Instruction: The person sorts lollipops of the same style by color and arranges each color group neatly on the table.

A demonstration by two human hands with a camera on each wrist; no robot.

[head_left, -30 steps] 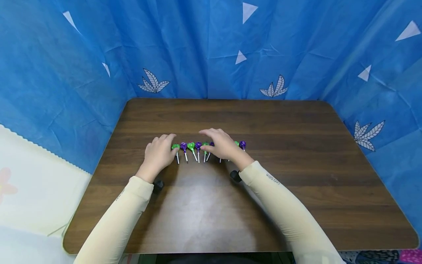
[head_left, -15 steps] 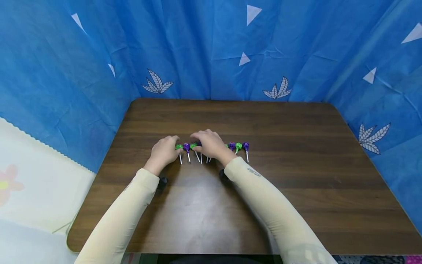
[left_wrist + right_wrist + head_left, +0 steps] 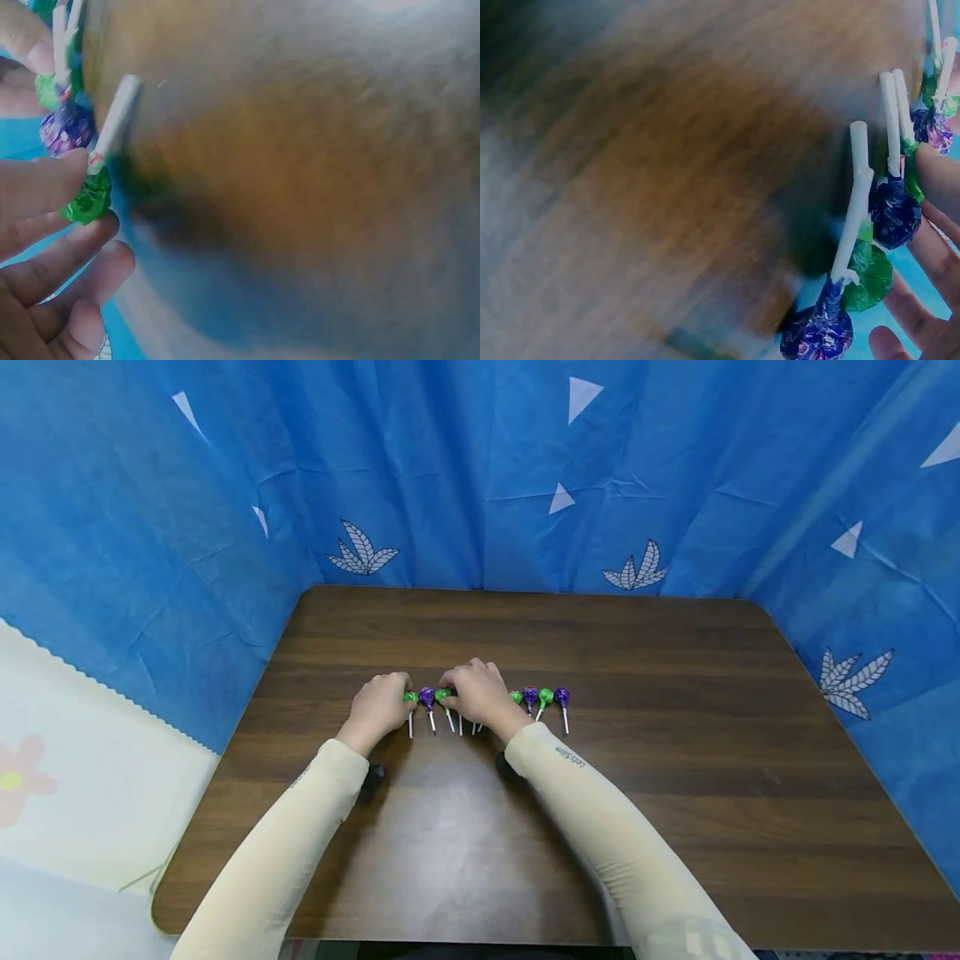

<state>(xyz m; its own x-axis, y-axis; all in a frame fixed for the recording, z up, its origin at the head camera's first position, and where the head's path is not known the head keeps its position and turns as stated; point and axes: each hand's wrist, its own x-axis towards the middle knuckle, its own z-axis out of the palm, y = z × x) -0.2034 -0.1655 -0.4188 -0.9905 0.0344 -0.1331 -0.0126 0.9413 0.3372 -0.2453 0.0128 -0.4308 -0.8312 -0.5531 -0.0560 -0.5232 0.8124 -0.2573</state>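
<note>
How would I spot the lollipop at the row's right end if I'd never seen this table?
Find the brown table, then the row of lollipops lying across it. Follow the row rightward past the right hand. The purple lollipop comes last: a green lollipop sits on its left, none on its right.

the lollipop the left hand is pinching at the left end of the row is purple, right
No, the colour is wrong: the lollipop that the left hand pinches at the left end is green, as the left wrist view shows.
</note>
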